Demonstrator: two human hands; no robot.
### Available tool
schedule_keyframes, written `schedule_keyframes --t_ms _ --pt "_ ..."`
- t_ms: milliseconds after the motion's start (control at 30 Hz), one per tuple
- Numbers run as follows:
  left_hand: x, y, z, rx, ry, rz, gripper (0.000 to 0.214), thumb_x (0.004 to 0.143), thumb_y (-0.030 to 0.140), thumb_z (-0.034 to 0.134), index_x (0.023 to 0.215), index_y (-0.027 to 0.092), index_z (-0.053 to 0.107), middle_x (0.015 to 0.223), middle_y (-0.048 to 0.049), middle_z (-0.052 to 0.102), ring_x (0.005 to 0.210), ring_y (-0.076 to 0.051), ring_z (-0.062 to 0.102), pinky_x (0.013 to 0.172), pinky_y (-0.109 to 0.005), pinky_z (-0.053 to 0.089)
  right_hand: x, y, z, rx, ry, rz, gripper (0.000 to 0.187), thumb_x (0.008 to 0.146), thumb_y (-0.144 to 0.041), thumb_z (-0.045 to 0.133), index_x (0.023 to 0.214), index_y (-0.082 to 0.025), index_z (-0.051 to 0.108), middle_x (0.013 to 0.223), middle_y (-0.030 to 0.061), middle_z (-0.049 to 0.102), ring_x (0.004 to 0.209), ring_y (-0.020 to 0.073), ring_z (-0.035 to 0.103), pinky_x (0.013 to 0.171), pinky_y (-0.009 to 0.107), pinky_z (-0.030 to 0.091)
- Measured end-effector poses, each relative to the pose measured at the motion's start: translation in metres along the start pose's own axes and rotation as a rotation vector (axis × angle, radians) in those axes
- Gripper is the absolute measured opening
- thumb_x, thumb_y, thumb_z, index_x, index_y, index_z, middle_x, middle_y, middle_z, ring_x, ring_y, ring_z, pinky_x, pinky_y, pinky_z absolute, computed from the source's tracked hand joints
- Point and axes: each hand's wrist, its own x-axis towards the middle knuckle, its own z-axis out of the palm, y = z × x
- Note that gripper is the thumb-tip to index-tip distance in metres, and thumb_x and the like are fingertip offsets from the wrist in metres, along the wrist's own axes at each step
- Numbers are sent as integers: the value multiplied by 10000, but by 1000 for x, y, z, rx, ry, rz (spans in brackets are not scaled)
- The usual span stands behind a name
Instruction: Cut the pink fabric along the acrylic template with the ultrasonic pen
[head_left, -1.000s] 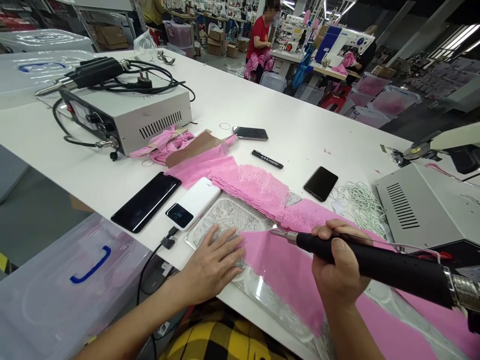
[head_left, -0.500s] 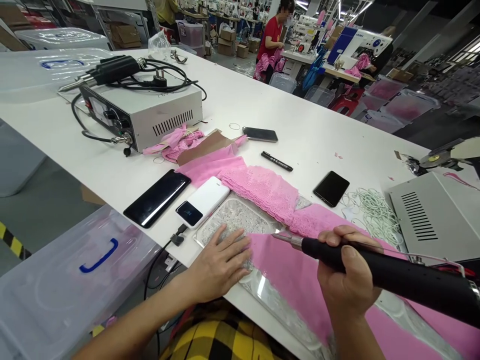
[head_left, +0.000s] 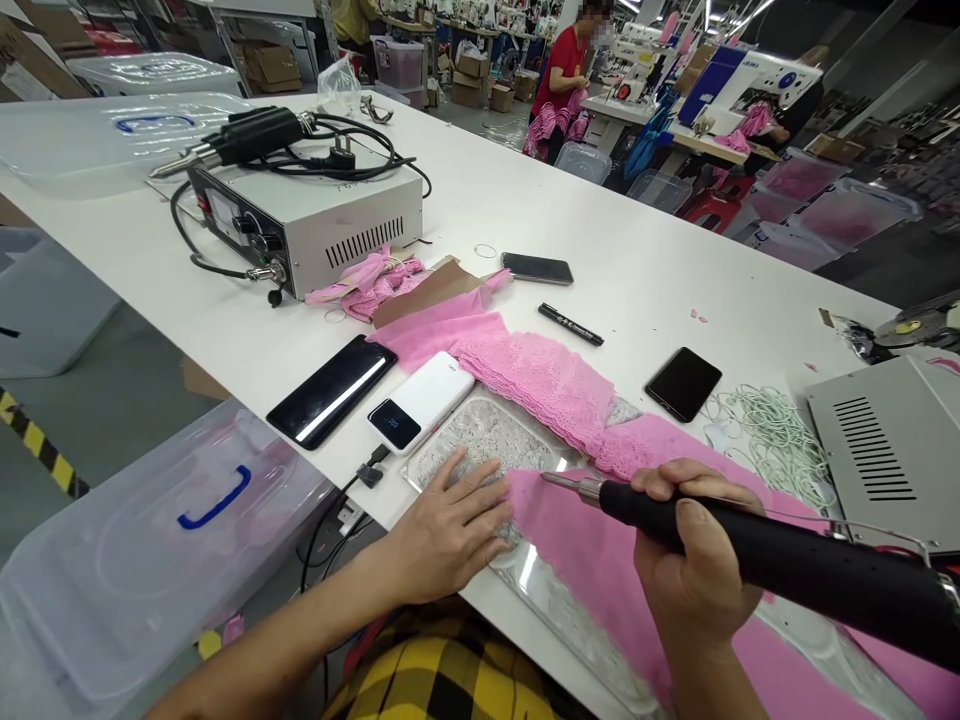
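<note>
My right hand (head_left: pixel 701 545) is wrapped round a black-handled ultrasonic cutter (head_left: pixel 780 545). Its pointed metal tip meets, or sits just above, the near-left end of a pink fabric piece (head_left: pixel 592 570). Flat on a clear, scratched plastic lid (head_left: pixel 487 428) lies my left hand (head_left: pixel 454 530), fingers spread, their tips at the fabric's left edge. Beyond the lid rests a stack of pink lace pieces (head_left: pixel 536 385), with more pink cloth running off to the right.
Left of the lid are a white power bank (head_left: pixel 421 402) and a black phone (head_left: pixel 332 392). Farther off are a grey control box (head_left: pixel 345 225), a marker (head_left: pixel 570 324) and two more phones. Green cord (head_left: pixel 776 440) lies by another grey box (head_left: pixel 892 450). A person in red stands beyond the table.
The view has swung slightly left, so most things sit farther right. The cutter's tip has shifted slightly left along the pink fabric; my left hand stays flat on the lid.
</note>
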Motion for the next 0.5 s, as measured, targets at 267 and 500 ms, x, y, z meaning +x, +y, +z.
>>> schedule_keyframes --t_ms 267,500 --pt "2 0 -4 -4 105 -19 238 949 196 553 1159 128 643 1207 -117 696 1273 -295 565 1122 -542 396 2 -10 -2 46 123 12 111 660 -217 638 761 -200 595 816 -6 558 653 109 496 666 328 490" --pt "0 0 -5 -56 265 -55 169 881 84 581 1020 161 638 1000 -79 747 1132 -231 662 1036 -445 493 -7 -17 -16 78 99 42 115 639 -205 614 754 -206 614 788 -7 559 622 111 485 635 330 476"
